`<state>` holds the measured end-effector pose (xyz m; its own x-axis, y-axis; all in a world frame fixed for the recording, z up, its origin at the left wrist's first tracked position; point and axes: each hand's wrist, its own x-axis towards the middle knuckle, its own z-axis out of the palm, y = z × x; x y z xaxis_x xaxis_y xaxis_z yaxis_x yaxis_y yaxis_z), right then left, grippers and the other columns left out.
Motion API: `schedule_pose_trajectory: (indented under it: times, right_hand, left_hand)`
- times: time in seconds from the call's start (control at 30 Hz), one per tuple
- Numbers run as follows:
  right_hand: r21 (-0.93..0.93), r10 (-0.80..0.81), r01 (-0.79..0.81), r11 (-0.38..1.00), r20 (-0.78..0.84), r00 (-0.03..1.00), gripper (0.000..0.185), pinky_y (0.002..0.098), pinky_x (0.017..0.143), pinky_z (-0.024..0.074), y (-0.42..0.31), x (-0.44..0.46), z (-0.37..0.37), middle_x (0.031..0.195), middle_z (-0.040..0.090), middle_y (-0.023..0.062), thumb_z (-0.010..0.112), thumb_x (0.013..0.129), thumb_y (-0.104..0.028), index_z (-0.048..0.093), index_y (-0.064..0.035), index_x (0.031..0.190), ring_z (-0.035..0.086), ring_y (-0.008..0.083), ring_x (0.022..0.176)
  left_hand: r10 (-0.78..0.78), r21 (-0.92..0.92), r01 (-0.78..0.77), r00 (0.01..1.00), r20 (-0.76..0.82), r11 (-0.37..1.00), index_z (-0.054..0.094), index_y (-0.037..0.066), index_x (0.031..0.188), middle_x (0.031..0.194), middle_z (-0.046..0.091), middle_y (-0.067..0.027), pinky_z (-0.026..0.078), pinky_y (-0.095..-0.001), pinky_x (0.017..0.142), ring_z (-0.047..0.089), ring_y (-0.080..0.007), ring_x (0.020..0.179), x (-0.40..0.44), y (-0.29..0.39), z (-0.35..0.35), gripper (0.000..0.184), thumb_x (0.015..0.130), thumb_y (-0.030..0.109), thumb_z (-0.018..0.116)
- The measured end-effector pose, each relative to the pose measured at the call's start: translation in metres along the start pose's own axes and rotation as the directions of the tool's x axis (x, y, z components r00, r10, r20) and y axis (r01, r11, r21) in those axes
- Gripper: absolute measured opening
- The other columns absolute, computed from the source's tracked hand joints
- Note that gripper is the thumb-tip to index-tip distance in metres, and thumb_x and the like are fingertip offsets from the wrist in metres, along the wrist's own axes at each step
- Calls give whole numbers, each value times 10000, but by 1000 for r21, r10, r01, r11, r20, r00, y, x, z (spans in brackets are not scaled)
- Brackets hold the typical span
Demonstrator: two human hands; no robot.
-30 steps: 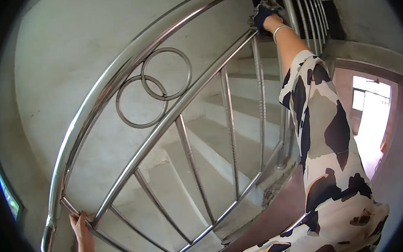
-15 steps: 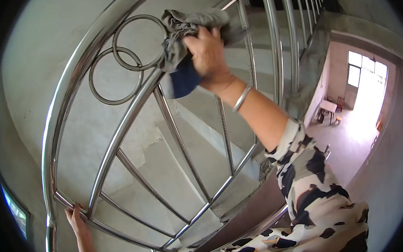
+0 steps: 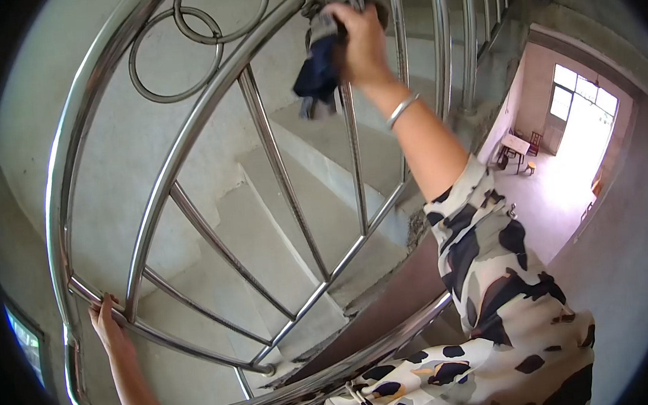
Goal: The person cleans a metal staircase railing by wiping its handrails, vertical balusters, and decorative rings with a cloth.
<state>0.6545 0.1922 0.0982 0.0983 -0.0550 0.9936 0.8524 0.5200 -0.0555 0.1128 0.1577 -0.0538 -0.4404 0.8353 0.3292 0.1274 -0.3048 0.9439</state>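
Observation:
My right hand [image 3: 365, 48] grips a bunched grey and navy cloth [image 3: 317, 69], pressed against the upper part of the curved metal bar [image 3: 187, 140]. The cloth's lower end hangs loose and is slightly blurred. At the lower left, my left hand [image 3: 109, 327] is closed around the lower rail [image 3: 165, 338] of the stainless steel railing, close to where the curved bar joins it. Two interlocking metal rings [image 3: 138, 76] sit between the curved bar and the outer handrail [image 3: 58, 167].
Bare concrete steps [image 3: 286, 197] rise behind the railing's balusters [image 3: 281, 175]. On the right, a room below holds a small table [image 3: 515, 144], a chair [image 3: 534, 143] and a stool [image 3: 530, 168] near a bright doorway [image 3: 593, 138]. A window [image 3: 24, 336] shows at far left.
My right hand and the cloth have moved up and to the right along the curved bar, away from the rings. My left hand stays on the lower rail. The view has shifted slightly.

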Motion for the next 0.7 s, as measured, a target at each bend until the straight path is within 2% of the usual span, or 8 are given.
schedule_pose_trajectory:
  times: [0.3, 0.43, 0.5, 0.53, 0.57, 0.63, 0.67, 0.7]
  right_hand:
    - [-165, 406, -371, 914, 395, 824, 307, 407, 767, 416, -1, -293, -53, 852, 602, 155, 590, 640, 24, 617, -65, 932, 529, 359, 853]
    - [14, 327, -384, 923, 497, 804, 211, 339, 673, 442, 22, -307, -69, 807, 602, 155, 573, 631, 65, 611, -17, 821, 569, 258, 787]
    - [-124, 541, -548, 827, 440, 716, 110, 303, 645, 438, 34, -251, -72, 783, 606, 116, 557, 705, -33, 615, -21, 797, 560, 192, 764]
    - [158, 646, -664, 731, 151, 748, 177, 278, 679, 440, 53, -229, -58, 812, 609, 61, 492, 780, -140, 621, -29, 830, 547, 152, 772]
    - [547, 843, -745, 382, 124, 524, 264, 272, 759, 432, 36, -163, -58, 891, 603, 40, 427, 830, -204, 609, -31, 912, 549, 157, 817]
    - [396, 521, -467, 791, -35, 853, 271, 291, 830, 425, 53, -70, -62, 976, 583, 98, 455, 806, -46, 546, -12, 1059, 548, 199, 912]
    - [-124, 112, -121, 985, -80, 991, 363, 335, 840, 424, 72, -31, -63, 1015, 579, 158, 494, 736, 31, 537, -30, 1091, 546, 280, 952]
    - [-245, 34, -42, 969, -40, 999, 460, 383, 848, 419, 77, 10, -62, 1039, 561, 213, 523, 677, 64, 524, -55, 1121, 520, 350, 988]
  left_hand:
    - [24, -3, -24, 1000, 5, 1000, 469, 126, 811, 781, 529, 16, 310, -243, 654, 449, -80, 736, 3, -3, -1, 135, 808, 184, 592]
    - [29, -18, -29, 1000, 8, 999, 461, 123, 798, 784, 531, 4, 319, -242, 678, 459, -83, 749, 6, -5, -3, 140, 807, 170, 592]
    - [53, -71, -50, 998, 38, 996, 453, 119, 795, 788, 533, -5, 325, -248, 696, 464, -83, 761, 20, -20, -11, 144, 805, 149, 593]
    - [60, -82, -56, 997, 44, 995, 453, 119, 795, 788, 533, -5, 325, -248, 696, 464, -83, 761, 20, -19, -8, 144, 805, 149, 593]
    - [55, -73, -53, 998, 29, 996, 452, 118, 798, 786, 531, -7, 326, -250, 698, 463, -85, 760, 17, -16, -7, 142, 805, 141, 592]
    - [43, -61, -42, 999, 15, 997, 452, 118, 801, 785, 529, -9, 326, -253, 700, 463, -87, 760, 14, -15, -7, 141, 804, 134, 592]
    - [41, -66, -40, 999, 20, 997, 455, 116, 807, 783, 526, -8, 326, -252, 701, 462, -88, 758, 15, -14, -8, 137, 805, 134, 591]
    - [41, -71, -39, 999, 23, 997, 458, 114, 813, 782, 523, -8, 326, -251, 703, 462, -90, 756, 15, -15, -8, 133, 806, 134, 590]
